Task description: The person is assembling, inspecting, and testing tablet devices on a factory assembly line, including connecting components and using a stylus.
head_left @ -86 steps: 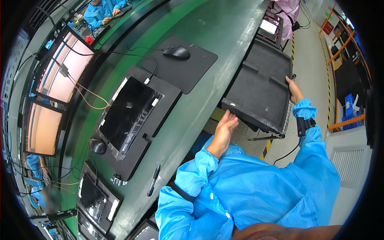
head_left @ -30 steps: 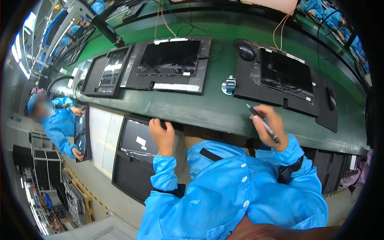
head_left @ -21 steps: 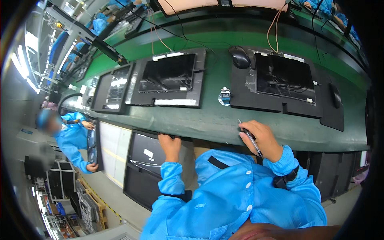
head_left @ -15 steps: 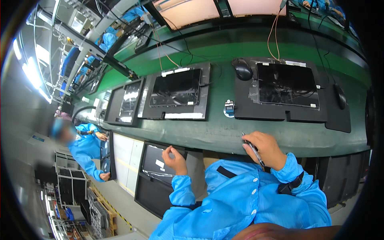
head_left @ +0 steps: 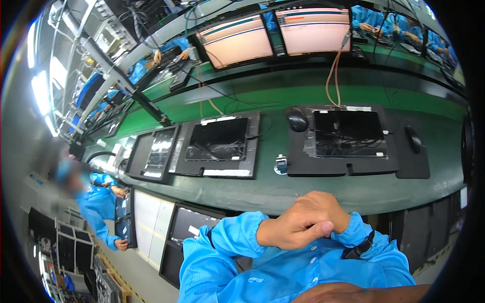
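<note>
Gap between boards (head_left: 318,168), tally counter (head_left: 281,165) inside

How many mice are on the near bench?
2. One mouse sits up and left of the right-hand panel; the second mouse lies on the mouse pad right of that panel. Another could be hidden.

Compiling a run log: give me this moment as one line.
left hand: touching right hand | pen: tip showing beyond right hand | dark screen: on black board, green bench

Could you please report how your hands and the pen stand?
Right hand holding pen, only its tip showing. Left hand overlapping right in view. Small blue device beyond, apart from both.
</note>
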Demonstrator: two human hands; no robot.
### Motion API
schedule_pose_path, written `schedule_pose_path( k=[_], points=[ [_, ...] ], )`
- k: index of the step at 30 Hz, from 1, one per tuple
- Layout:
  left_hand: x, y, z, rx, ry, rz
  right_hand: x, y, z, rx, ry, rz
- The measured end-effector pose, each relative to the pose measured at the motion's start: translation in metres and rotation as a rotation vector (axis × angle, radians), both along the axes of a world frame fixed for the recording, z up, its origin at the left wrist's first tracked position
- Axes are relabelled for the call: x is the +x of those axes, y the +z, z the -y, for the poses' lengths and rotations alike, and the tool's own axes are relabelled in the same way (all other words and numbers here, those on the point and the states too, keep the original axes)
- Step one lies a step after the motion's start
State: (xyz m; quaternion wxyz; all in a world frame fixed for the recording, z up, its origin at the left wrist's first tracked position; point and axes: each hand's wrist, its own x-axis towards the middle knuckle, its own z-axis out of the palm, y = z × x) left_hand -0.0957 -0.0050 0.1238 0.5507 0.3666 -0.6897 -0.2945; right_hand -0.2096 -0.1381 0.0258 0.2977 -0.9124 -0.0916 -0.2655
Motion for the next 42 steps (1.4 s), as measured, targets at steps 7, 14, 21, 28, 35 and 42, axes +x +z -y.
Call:
schedule_pose_path(
  k=[7, 14, 21, 28, 35, 42],
  points=[
    [-0.064, 0.08, 0.045, -0.283, -0.837, -0.815, 0.001, 0.005, -0.008, 0.014, -0.223, -0.035],
    [-0.047, 0.062, 0.052, -0.431, -0.912, -0.811, 0.012, -0.008, 0.002, 0.139, -0.222, -0.059],
    [-0.037, 0.065, 0.063, -0.556, -1.083, -0.689, 0.012, -0.007, 0.005, 0.355, -0.252, -0.098],
    [-0.023, 0.086, 0.076, -0.267, -1.103, -0.451, 0.007, -0.011, 0.004, 0.429, -0.297, -0.037],
    [-0.041, 0.075, 0.085, -0.228, -1.115, -0.35, 0.005, -0.013, 0.003, 0.356, -0.256, 0.071],
    [-0.025, 0.069, 0.083, -0.221, -0.991, -0.371, 0.001, -0.013, 0.002, 0.35, -0.257, 0.058]
  ],
)
